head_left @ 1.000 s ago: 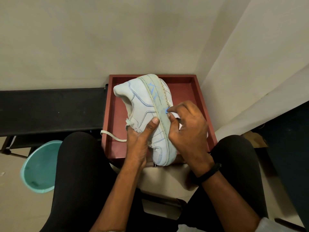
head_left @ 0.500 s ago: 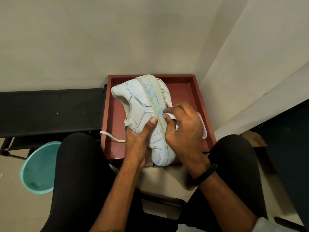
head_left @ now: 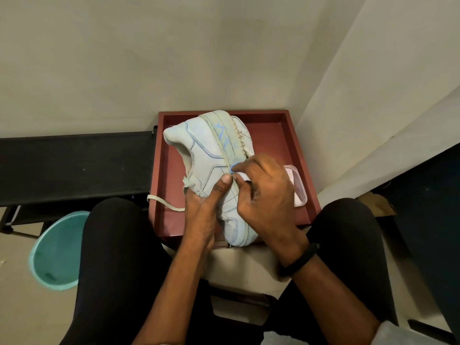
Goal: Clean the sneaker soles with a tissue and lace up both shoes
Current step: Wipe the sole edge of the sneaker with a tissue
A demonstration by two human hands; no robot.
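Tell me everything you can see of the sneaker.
The sneaker is white, leather-looking, with blue stitching and a grubby sole edge smeared blue. It is tipped on its side over the red tray, heel far, toe toward the person, sole facing right. The left hand grips its upper; the right hand pinches a white tissue against the sole edge. A loose lace trails over the tray's left rim.

A dark red tray (head_left: 271,135) is sitting on a pale stool (head_left: 249,265). A pink box (head_left: 300,190) is lying inside the tray just beside its right wall. A white lace (head_left: 164,202) is trailing over the tray's left rim.
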